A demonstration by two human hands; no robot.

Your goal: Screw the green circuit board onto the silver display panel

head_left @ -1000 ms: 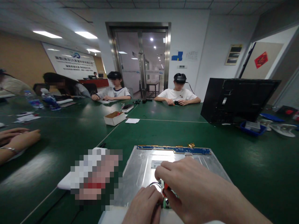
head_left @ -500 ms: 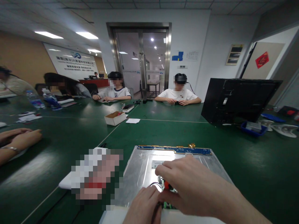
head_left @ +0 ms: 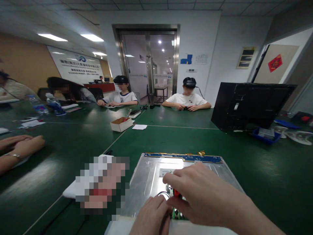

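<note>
A silvery metal panel [head_left: 144,182] lies in front of me, with a blue circuit strip [head_left: 181,157] along its far edge. My right hand [head_left: 195,192] is closed round a red and black item [head_left: 176,193], perhaps a tool handle, over the panel's near part. Beside it, my left hand [head_left: 153,213] has its fingers pressed together at the edge of a small green circuit board [head_left: 177,213]; what they grip, if anything, is hidden. A dark wire [head_left: 163,194] curves out just beyond the left fingertips.
A blurred white and pink object [head_left: 102,182] lies left of the panel. Farther off are an open small box [head_left: 121,124], a white paper [head_left: 140,127], a black monitor [head_left: 251,106] and a blue tray [head_left: 266,135]. Another person's hands [head_left: 26,145] rest at the left; several people sit around the table.
My right hand has shifted very slightly, and a bit more of the green board shows beneath it. My left hand stays nearly in place.
</note>
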